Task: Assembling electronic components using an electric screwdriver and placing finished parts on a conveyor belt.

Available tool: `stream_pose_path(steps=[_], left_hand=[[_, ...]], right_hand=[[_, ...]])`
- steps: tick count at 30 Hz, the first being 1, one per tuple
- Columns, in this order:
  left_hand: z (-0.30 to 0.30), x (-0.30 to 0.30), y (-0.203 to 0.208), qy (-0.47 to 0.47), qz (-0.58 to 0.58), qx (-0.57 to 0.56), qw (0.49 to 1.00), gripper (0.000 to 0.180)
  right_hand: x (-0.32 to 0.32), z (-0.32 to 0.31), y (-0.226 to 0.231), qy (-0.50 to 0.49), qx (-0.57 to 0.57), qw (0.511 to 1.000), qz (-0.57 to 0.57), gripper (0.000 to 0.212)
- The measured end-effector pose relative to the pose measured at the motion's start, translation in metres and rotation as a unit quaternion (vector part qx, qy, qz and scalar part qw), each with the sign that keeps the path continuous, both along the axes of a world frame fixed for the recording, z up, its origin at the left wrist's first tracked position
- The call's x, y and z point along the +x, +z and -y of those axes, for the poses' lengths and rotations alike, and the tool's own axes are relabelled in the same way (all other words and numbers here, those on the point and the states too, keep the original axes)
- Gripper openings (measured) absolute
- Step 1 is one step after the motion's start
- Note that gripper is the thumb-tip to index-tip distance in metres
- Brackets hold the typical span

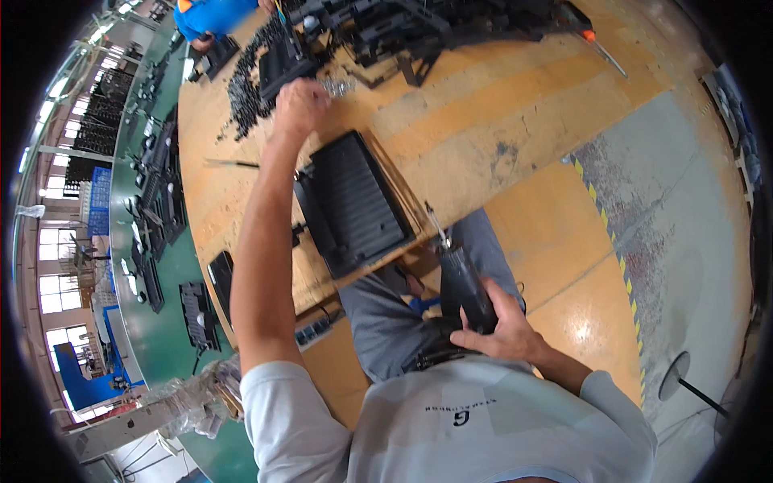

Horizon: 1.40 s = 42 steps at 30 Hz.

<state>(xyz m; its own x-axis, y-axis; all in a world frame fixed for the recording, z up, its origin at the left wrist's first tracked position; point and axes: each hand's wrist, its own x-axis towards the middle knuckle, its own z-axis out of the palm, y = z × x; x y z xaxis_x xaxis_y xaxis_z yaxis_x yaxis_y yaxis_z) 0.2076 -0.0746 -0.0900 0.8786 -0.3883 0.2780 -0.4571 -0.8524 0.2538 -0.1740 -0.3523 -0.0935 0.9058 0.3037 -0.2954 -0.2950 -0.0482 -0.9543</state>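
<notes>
My right hand (509, 326) is wrapped round a black electric screwdriver (465, 278), held in front of my lap with its bit pointing up and away. My left hand (301, 106) reaches far across the wooden table, its fingers curled beside a small heap of silvery screws (338, 87). What lies between those fingers, if anything, is too small to tell. Between my two hands a black ribbed rectangular housing (358, 205) lies at the table's near edge, touched by neither hand.
Many small black parts (245, 84) are strewn left of my left hand. A pile of black brackets (386, 32) covers the far side. An orange-handled screwdriver (604, 52) lies far right. A co-worker in blue (213, 20) sits beyond. A green bench (145, 193) with black assemblies runs along the left.
</notes>
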Motion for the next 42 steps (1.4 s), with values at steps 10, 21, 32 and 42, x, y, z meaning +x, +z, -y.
stream_pose_path(steps=[10, 21, 32, 42], left_hand=[[0.029, -0.124, 0.072, -0.09, 0.073, -0.186, 0.976, 0.014], [-0.024, -0.312, -0.01, 0.078, 0.047, -0.293, 0.952, 0.011], [0.013, -0.29, -0.002, -0.021, 0.064, -0.253, 0.965, 0.016], [0.035, -0.262, -0.002, -0.047, 0.062, -0.248, 0.966, 0.017]], right_hand=[[-0.018, 0.011, -0.001, 0.071, 0.113, 0.987, -0.088, 0.069], [-0.026, 0.002, -0.005, 0.115, 0.022, 0.99, -0.084, 0.061], [-0.026, 0.0, -0.006, 0.079, -0.002, 0.995, -0.066, 0.062], [-0.011, 0.016, -0.012, 0.064, -0.002, 0.995, -0.083, 0.064]])
